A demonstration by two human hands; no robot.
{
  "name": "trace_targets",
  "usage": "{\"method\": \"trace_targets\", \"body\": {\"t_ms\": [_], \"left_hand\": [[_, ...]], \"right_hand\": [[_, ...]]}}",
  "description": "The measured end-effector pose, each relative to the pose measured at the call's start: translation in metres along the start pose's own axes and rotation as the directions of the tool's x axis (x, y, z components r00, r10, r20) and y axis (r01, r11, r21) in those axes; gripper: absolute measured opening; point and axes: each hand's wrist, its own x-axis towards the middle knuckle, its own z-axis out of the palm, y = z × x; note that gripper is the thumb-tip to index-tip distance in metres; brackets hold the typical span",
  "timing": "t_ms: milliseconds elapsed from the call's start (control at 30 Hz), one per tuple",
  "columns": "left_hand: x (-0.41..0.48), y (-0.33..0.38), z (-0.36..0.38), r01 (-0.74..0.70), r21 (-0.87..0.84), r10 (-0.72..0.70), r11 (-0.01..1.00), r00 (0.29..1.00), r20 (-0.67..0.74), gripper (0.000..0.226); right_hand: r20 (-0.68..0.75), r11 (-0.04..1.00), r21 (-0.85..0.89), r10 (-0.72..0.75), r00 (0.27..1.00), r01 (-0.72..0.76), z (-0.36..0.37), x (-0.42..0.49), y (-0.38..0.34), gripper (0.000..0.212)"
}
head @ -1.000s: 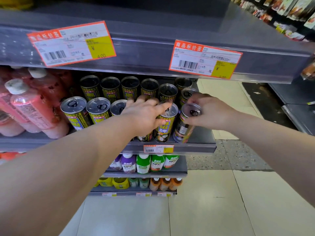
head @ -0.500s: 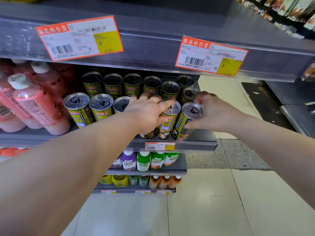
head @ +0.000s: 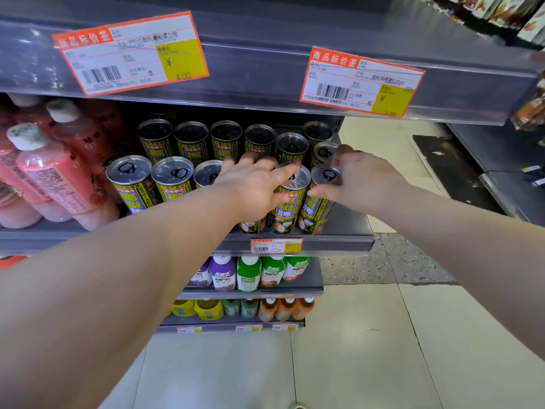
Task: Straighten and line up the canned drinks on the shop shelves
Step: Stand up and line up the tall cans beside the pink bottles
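Fingers [head: 281,173] of left hand [head: 250,187] clamp a glossy cylindrical can [head: 251,227]; right hand [head: 365,178] pinches the silver-lidded end can [head: 314,209].

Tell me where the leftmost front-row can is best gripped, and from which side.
Probably around the upper side wall of the leftmost front-row can, just under its rim, coming from the aisle side. It stands upright; a pink bottle crowds its left, the neighbouring can its right, the rear row its back.
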Motion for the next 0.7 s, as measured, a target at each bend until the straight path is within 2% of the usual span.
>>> {"method": "trace_targets", "body": {"t_ms": [133,267,467,633,700], "left_hand": [[0.001,-0.001,0.002,-0.004,-0.005,0.004,1.000,1.000,-0.009,0.060],[0.002,-0.002,0.002,-0.005,-0.003,0.005,1.000,1.000,-0.015,0.060],[0.001,-0.002,0.004,-0.013,-0.004,0.013,1.000,0.999,-0.047,0.061],[-0.001,0.001,0.002,-0.001,-0.032,-0.001,0.999,0.999,-0.051,0.070],[-0.002,0.004,0.000,0.026,-0.097,-0.032,0.995,0.998,-0.062,0.076]], "right_hand": [[0.102,0.986,0.165,0.002,0.995,-0.018,-0.007,0.001,0.006,0.054],[0.033,0.979,0.195,0.060,0.998,-0.065,0.002,-0.002,0.007,0.068],[0.024,0.918,0.394,0.028,0.999,-0.035,0.011,-0.002,0.019,0.059],[-0.037,0.840,0.520,0.204,0.978,-0.155,-0.006,0.016,0.034,0.034],[0.003,0.827,0.531,0.216,0.976,-0.185,-0.011,0.027,0.035,0.038]]}}
